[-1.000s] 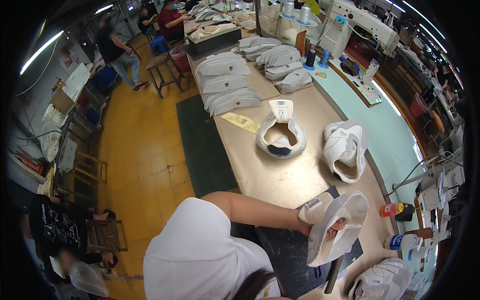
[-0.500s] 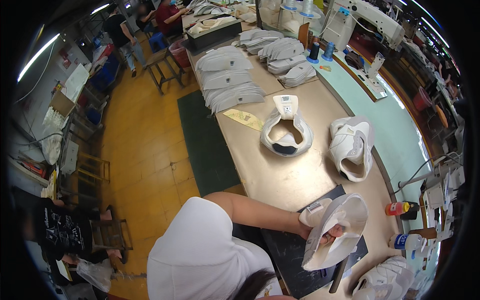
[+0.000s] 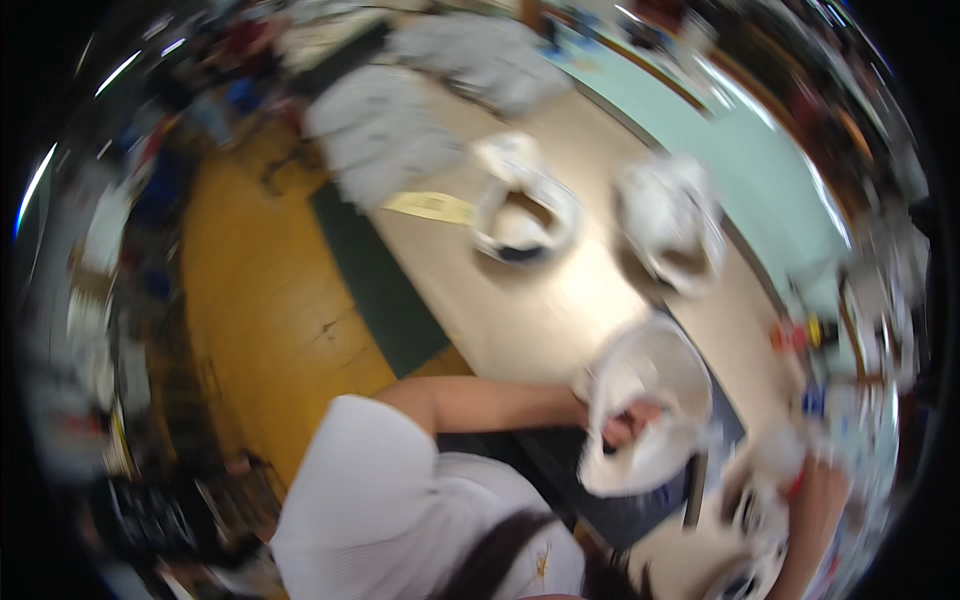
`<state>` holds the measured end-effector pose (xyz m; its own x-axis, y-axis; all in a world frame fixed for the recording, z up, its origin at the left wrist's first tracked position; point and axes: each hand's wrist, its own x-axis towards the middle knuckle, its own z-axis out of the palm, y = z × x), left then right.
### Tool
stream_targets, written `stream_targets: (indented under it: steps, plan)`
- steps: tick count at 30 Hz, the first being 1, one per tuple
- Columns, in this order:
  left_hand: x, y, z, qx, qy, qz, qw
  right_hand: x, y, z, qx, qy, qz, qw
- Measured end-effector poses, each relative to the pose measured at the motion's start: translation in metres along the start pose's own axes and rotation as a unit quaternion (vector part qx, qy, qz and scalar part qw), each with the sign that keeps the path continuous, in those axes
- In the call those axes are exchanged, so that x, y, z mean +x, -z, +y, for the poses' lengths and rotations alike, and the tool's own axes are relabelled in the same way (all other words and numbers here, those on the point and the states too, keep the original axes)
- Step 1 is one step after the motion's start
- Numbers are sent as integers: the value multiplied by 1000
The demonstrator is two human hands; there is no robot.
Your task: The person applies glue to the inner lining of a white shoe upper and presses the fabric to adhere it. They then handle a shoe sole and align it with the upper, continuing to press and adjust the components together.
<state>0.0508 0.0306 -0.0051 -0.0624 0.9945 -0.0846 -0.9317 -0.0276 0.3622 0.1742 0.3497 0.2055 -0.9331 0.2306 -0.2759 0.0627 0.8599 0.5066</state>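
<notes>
A long tan worktable [image 3: 560, 310] runs away from the person, blurred by motion. On it lie two white cap-like pieces [image 3: 522, 205] [image 3: 672, 220] side by side, a yellow strip [image 3: 432, 207] just left of them, grey-white stacks [image 3: 400, 130] farther off, and a dark mat [image 3: 620, 505] at the near end.

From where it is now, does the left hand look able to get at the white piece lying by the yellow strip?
Probably, though not at once: the left hand grips a white shoe upper; bare tabletop lies between it and the white piece.

white shoe upper [image 3: 640, 400], blurred, held over dark mat
</notes>
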Motion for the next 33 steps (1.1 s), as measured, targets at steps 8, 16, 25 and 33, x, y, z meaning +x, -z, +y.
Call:
stream_targets:
  steps: [8,16,25,33]
  plan:
    - [21,27,-6,-64,54,-92,992,71,22,-31,-27,58,168,984]
    - [29,28,-17,-53,48,7,997,170,25,-49,-139,136,337,921]
    - [20,17,-16,-65,-11,-23,998,207,-19,-73,-217,166,238,932]
    - [28,19,-13,-58,-8,-23,998,201,-42,-44,-239,141,205,938]
